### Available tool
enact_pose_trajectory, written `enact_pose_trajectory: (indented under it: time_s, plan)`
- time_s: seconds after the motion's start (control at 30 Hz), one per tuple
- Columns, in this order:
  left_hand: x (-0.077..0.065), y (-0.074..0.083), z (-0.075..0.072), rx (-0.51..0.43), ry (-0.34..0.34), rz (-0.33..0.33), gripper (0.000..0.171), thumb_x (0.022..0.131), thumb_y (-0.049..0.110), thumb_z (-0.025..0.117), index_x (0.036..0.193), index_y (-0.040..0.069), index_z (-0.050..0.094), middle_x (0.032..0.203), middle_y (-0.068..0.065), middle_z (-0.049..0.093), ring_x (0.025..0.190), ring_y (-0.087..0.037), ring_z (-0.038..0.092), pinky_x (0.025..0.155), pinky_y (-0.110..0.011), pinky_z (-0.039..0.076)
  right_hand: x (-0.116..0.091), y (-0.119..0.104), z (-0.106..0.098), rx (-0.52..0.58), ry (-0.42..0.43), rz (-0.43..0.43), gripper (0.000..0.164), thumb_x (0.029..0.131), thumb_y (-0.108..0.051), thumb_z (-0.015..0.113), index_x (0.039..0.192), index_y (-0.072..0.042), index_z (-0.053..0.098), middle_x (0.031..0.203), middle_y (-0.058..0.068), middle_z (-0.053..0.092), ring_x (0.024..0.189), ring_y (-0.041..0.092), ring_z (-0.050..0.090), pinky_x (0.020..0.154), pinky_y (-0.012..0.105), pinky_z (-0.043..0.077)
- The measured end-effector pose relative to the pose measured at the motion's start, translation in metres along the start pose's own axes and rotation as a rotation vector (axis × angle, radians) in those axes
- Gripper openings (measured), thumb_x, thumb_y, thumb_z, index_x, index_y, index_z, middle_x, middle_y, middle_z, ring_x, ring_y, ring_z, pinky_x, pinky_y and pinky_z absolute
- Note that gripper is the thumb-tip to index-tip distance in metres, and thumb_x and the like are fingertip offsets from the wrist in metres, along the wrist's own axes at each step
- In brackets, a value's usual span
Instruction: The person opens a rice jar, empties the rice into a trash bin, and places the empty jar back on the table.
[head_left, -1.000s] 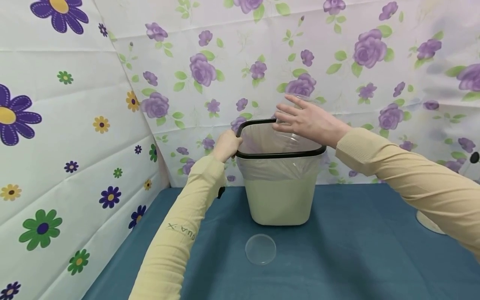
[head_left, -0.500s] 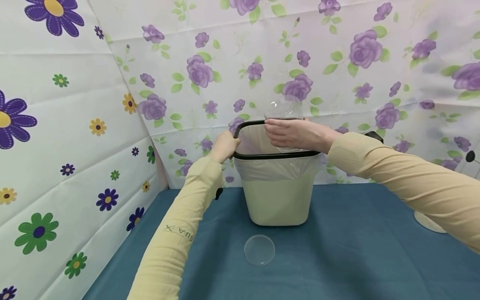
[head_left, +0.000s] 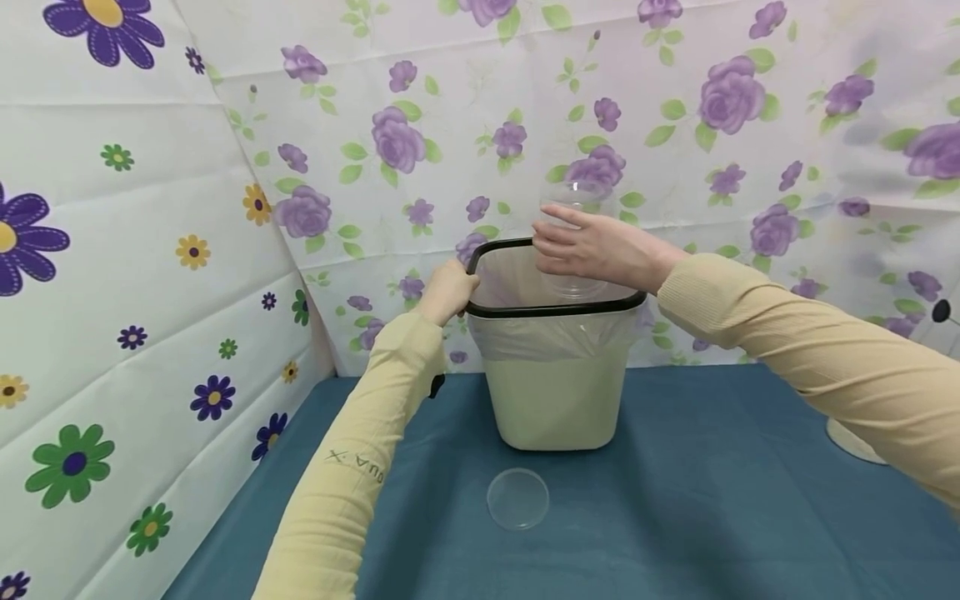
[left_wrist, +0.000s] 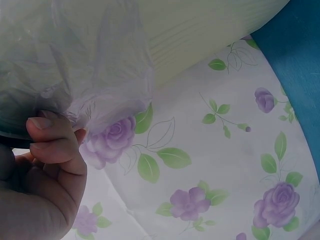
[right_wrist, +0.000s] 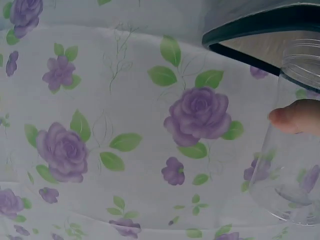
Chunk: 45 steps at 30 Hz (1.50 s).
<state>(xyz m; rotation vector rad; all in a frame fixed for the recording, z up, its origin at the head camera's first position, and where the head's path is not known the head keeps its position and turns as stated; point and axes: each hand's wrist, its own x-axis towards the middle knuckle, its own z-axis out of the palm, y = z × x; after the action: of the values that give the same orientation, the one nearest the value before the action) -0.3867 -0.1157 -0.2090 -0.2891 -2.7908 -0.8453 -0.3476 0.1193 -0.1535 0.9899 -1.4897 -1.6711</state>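
Note:
In the head view my left hand [head_left: 447, 292] grips the black rim [head_left: 555, 311] of a pale cream trash bin [head_left: 558, 404]. The left wrist view shows its curled fingers [left_wrist: 50, 137] at the rim, against the bin's translucent liner [left_wrist: 107, 65]. My right hand [head_left: 596, 248] holds a clear plastic jar [head_left: 576, 193] over the bin opening. The jar is upside down, its threaded neck [right_wrist: 302, 62] lowest, at the bin mouth, and nothing shows inside it. My thumb [right_wrist: 295, 117] lies across its side in the right wrist view. A clear round lid [head_left: 517, 498] lies flat on the table in front of the bin.
The bin stands on a blue cloth-covered table [head_left: 720, 500], close to a flowered backdrop [head_left: 450, 83]. Another flowered sheet [head_left: 150, 275] hangs along the left side. A white round base [head_left: 855, 442] stands at the right, partly behind my right forearm.
The right hand turned down and then back up, tipping the jar over the bin; the jar now stands more vertically upside down. The left hand keeps its hold on the rim.

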Motion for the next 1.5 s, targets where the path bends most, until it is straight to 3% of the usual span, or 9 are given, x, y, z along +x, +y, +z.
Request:
enact_pose_trajectory:
  time_s: [0.13,0.3,0.57,0.63,0.8,0.97,1.07,1.2,1.5]
  plan:
    - [0.000,0.000,-0.001,-0.007,-0.001,-0.002,0.035,0.087,0.008,0.042,0.053,0.005,0.048,0.037,-0.002,0.042,0.031,-0.014,0.044,0.034,-0.020,0.031,-0.001,0.003,0.000,0.098,-0.020,0.050,0.087,0.070,-0.012,0.079,0.141,-0.020,0.029,0.137,0.014,0.030,0.128,0.033,0.019,0.100,0.053,-0.001]
    - [-0.001,0.001,-0.001,0.008,0.006,-0.015,0.034,0.087,0.009,0.043,0.053,0.004,0.049,0.037,-0.002,0.043,0.029,-0.012,0.042,0.034,-0.020,0.029,-0.003,0.002,0.005,0.291,0.042,0.108,0.083,0.067,-0.006,0.080,0.136,-0.021,0.038,0.134,0.012,0.036,0.127,0.031,0.024,0.101,0.050,-0.001]
    - [-0.001,0.000,0.001,-0.007,0.000,-0.016,0.033,0.087,0.008,0.043,0.054,0.004,0.049,0.038,-0.003,0.043,0.034,-0.018,0.048,0.034,-0.021,0.031,-0.005,0.001,0.010,0.355,0.060,0.128,0.083,0.066,-0.003,0.079,0.136,-0.020,0.038,0.135,0.011,0.036,0.127,0.032,0.024,0.101,0.050,-0.001]
    - [-0.001,0.000,0.001,-0.009,-0.001,-0.018,0.033,0.087,0.008,0.043,0.055,0.004,0.049,0.038,-0.003,0.043,0.033,-0.017,0.047,0.034,-0.021,0.031,-0.007,0.000,0.012,0.442,0.089,0.161,0.082,0.066,0.001,0.078,0.135,-0.018,0.039,0.134,0.012,0.038,0.126,0.032,0.025,0.101,0.049,0.000]
    - [0.000,0.000,0.001,-0.013,0.000,-0.018,0.034,0.087,0.008,0.043,0.054,0.005,0.048,0.038,-0.003,0.043,0.030,-0.013,0.043,0.034,-0.021,0.030,-0.014,0.000,0.020,0.838,0.228,0.323,0.082,0.060,0.014,0.075,0.132,-0.011,0.044,0.130,0.017,0.042,0.124,0.034,0.028,0.102,0.047,0.002]
    - [0.000,0.001,0.001,-0.010,0.006,-0.019,0.033,0.087,0.008,0.043,0.054,0.004,0.049,0.038,-0.003,0.043,0.031,-0.013,0.044,0.034,-0.021,0.030,-0.023,-0.001,0.030,1.147,0.348,0.483,0.090,0.051,0.009,0.081,0.131,-0.005,0.042,0.129,0.020,0.040,0.122,0.037,0.029,0.100,0.052,0.009]
    - [0.000,0.001,0.001,0.003,0.006,-0.013,0.034,0.087,0.008,0.043,0.054,0.004,0.049,0.037,-0.002,0.043,0.030,-0.013,0.044,0.033,-0.020,0.032,-0.028,-0.002,0.033,1.263,0.400,0.567,0.092,0.050,0.005,0.083,0.131,-0.004,0.041,0.128,0.020,0.039,0.121,0.037,0.031,0.099,0.056,0.010]
    - [0.001,0.000,0.001,0.010,0.007,-0.006,0.035,0.087,0.008,0.042,0.053,0.004,0.049,0.037,-0.002,0.042,0.029,-0.012,0.042,0.033,-0.020,0.032,-0.031,-0.003,0.035,1.410,0.403,0.649,0.092,0.053,0.003,0.084,0.133,-0.004,0.039,0.130,0.020,0.038,0.121,0.036,0.031,0.099,0.055,0.009]
    - [0.002,0.000,0.001,0.026,0.009,-0.003,0.034,0.088,0.008,0.043,0.055,0.004,0.049,0.037,-0.002,0.043,0.033,-0.016,0.048,0.034,-0.020,0.033,-0.036,-0.004,0.035,1.664,0.386,0.781,0.096,0.059,-0.007,0.083,0.137,0.002,0.029,0.135,0.022,0.033,0.123,0.037,0.030,0.098,0.047,0.024]
